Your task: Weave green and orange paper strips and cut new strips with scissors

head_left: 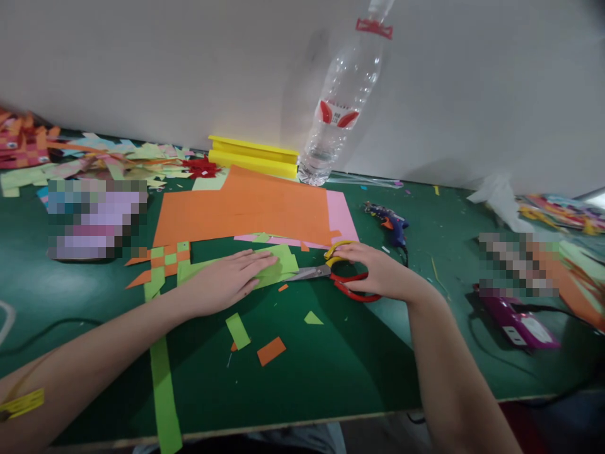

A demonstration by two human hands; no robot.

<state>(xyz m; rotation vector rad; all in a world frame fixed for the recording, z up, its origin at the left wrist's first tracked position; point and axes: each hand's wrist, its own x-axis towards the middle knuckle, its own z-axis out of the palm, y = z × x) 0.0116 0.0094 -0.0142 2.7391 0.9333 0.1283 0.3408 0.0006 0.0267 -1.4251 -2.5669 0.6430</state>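
Note:
My left hand (236, 280) lies flat on a light green paper piece (281, 268), fingers stretched out to the right. In my right hand (378, 271) is a pair of scissors (350, 285) with one yellow and one red handle; the blade tips reach the right end of the green paper. A woven piece of orange and green paper strips (170, 258) lies left of my left hand. From it a long green strip (163, 384) runs under my left forearm to the table's front edge. Small green (237, 331) and orange scraps (271, 351) lie in front.
Orange sheets (246, 211) over pink paper (344, 214) lie behind my hands. Farther back stand a plastic bottle (338, 101) and a yellow folded strip (253, 156). A blue glue gun (390, 222) and a purple power strip (517, 321) are at right; paper scraps (113, 161) are piled at back left.

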